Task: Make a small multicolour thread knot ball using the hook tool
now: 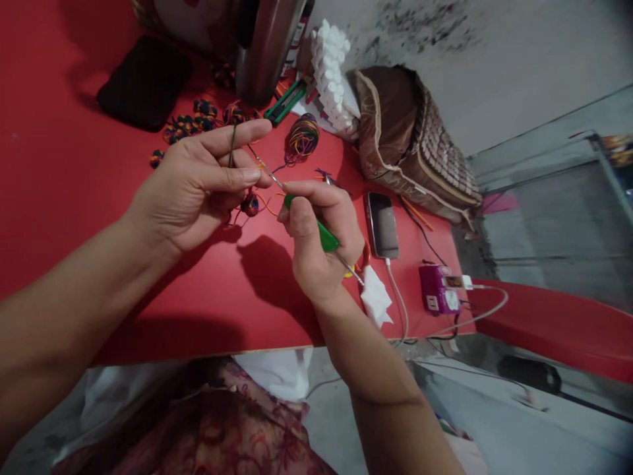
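Observation:
My right hand point(329, 224) is closed around a crochet hook point(327, 239) with a green handle, its thin metal shaft pointing up and left. Thumb and fingers of my left hand point(192, 175) pinch dark multicoloured yarn point(233, 145), which loops over the raised index finger. The hook's tip meets the yarn beside the left fingertips. Below those fingers hangs a small crocheted piece point(250, 204) in dark, red and orange yarn, partly hidden by the hand. A ball of the same yarn point(303, 136) lies just beyond my hands, with a strand trailing from it.
Several crocheted pieces point(185, 126) and a black pouch point(145, 84) lie on the red table point(208, 307). A green cutter point(285, 102) rests near a metal bottle point(264, 53). Rightward are a brown bag point(395, 125), a charging phone point(382, 225), tissue point(376, 297) and a purple power adapter point(438, 290).

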`<state>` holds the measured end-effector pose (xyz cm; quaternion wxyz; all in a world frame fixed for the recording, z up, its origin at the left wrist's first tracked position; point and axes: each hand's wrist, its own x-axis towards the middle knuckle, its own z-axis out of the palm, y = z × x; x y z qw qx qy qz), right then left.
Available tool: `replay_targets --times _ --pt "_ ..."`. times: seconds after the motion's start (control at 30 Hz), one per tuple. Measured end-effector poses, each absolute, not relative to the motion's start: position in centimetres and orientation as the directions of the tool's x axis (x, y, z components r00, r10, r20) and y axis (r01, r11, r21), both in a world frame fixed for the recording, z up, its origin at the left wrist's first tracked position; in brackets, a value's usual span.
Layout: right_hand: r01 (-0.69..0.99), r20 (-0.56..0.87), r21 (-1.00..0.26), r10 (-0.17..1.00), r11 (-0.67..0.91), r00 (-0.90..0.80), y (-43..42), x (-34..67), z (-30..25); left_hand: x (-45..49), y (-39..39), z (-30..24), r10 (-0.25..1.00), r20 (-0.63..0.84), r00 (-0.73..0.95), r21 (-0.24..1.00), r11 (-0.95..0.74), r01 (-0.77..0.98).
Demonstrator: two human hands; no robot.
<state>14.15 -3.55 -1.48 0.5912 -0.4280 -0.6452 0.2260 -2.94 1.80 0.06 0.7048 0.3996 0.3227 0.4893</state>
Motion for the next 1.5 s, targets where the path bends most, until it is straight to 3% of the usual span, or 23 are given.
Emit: replay_targets --times 0.3,0.5,0.67,0.9,1.03,1.2,1.37,1.5 --pt "0.21 0.549 -0.821 0.835 0.531 0.035 -3.6 15.1 -0.1 -3.5 2.1 1.0 0.919 -0.139 0.37 0.866 0.294 -0.405" --pt "0.186 0.444 -0.883 0.896 0.431 0.032 -3.4 15.6 -0.1 -3.5 2.2 1.2 0.901 -0.196 0.387 0.805 0.373 -0.461" --pt "0.072 0.417 -0.907 0.909 0.415 0.013 -2.8 15.8 -0.6 -3.6 2.3 1.0 0.893 -0.2 0.402 0.785 0.392 -0.48" --pt "-0.12 0.396 -0.91 0.918 0.396 0.019 -2.3 14.7 -1.8 -2.2 1.3 0.8 0.928 -0.113 0.355 0.816 0.29 -0.5" --pt "-0.123 0.404 -0.905 0.913 0.407 0.052 -2.3 14.5 -1.8 -1.8 0.8 0.6 0.948 -0.069 0.312 0.858 0.216 -0.467" --pt "-0.008 0.399 -0.916 0.915 0.4 0.067 -2.3 14.8 -1.8 -1.8 0.9 0.4 0.951 -0.066 0.301 0.866 0.205 -0.457" --pt "-0.108 0.39 -0.912 0.918 0.396 0.072 -2.2 14.7 -1.7 -1.7 1.0 0.3 0.969 -0.054 0.24 0.859 0.167 -0.485" --pt "-0.051 0.377 -0.923 0.922 0.382 0.083 -2.0 14.8 -1.9 -1.5 0.9 0.3 0.978 -0.029 0.206 0.874 0.125 -0.469"
